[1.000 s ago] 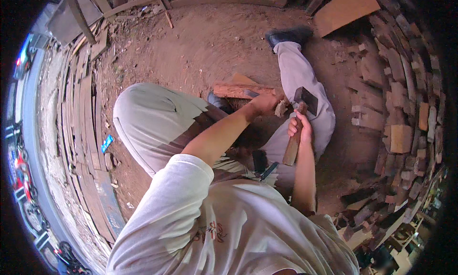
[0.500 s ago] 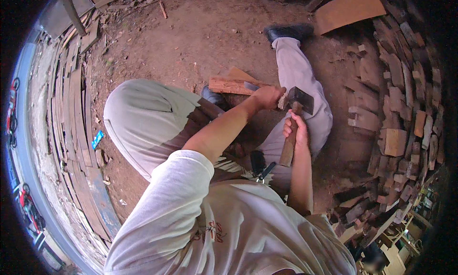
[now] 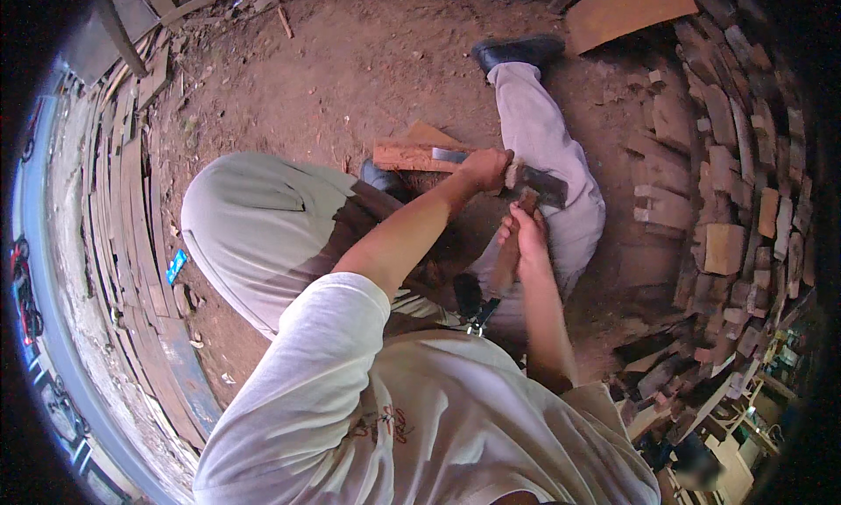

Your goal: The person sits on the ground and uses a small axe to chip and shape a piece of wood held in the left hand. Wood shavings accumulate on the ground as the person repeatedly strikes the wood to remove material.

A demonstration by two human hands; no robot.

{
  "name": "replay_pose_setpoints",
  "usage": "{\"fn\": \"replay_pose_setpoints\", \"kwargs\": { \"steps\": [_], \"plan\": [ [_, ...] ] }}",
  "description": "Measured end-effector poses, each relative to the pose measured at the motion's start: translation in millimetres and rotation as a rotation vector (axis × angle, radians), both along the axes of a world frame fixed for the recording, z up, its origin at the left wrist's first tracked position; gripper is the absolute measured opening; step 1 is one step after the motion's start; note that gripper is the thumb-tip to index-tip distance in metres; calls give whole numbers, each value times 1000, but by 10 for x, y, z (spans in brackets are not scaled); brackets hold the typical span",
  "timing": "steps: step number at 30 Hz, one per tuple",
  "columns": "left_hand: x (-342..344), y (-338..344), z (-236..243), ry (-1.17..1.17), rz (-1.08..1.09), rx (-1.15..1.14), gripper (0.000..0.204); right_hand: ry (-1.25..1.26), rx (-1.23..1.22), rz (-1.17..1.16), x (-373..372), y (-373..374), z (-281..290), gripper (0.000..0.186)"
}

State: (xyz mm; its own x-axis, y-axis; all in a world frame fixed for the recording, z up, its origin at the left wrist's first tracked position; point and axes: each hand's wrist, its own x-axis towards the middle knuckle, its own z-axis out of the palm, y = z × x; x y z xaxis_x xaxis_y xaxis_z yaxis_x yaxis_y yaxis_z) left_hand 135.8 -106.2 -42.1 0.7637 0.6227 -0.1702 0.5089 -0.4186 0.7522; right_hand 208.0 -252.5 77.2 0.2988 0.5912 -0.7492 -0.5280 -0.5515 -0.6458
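Note:
My left hand (image 3: 482,170) grips a chisel, its flat grey blade (image 3: 448,155) extending left over a rough reddish wood block (image 3: 403,155), its frayed handle end (image 3: 513,174) poking out at the right of my fist. A thin tan board (image 3: 434,134) lies behind the block. My right hand (image 3: 524,232), lower and to the right, is closed around the wooden handle of a hammer, whose dark, heavy head (image 3: 547,186) is beside the chisel's frayed end; whether they touch I cannot tell. My outstretched right leg (image 3: 543,111) is behind the hammer.
I sit on dirt ground (image 3: 350,67). Stacked wood offcuts (image 3: 736,172) line the right, with a cardboard-coloured sheet (image 3: 631,13) at the back. Long planks (image 3: 136,268) and a blue wrapper (image 3: 175,265) lie left. Motorbikes (image 3: 28,299) stand beside a road at the far left.
Both hands, with chisel and hammer, have shifted left and slightly up in the picture. The hammer head has moved closer to the chisel's end. Much of the surrounding scene has shifted too.

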Motion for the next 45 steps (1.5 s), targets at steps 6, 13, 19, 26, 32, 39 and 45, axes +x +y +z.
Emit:
{"fn": "replay_pose_setpoints", "kwargs": {
  "steps": [6,13,19,26,32,39,45],
  "plan": [
    [-25,15,68,144,-10,-33,41,26,4,-37,-32,-16,-3,14],
    [-112,38,102,112,54,17,45,-29,-2,-86,-102,31,-42,18],
    [-147,56,94,73,113,32,45,-19,-9,-88,-84,23,-93,23],
    [-224,136,284,-124,420,18,46,15,75,49,58,61,-121,19],
    [-577,670,803,114,279,-168,35,57,67,65,305,-42,-401,19],
    [-1004,863,647,228,307,-180,49,33,55,190,160,80,-143,22],
    [-1067,1036,649,42,236,-351,53,35,23,171,185,1,-146,20]
  ]
}}
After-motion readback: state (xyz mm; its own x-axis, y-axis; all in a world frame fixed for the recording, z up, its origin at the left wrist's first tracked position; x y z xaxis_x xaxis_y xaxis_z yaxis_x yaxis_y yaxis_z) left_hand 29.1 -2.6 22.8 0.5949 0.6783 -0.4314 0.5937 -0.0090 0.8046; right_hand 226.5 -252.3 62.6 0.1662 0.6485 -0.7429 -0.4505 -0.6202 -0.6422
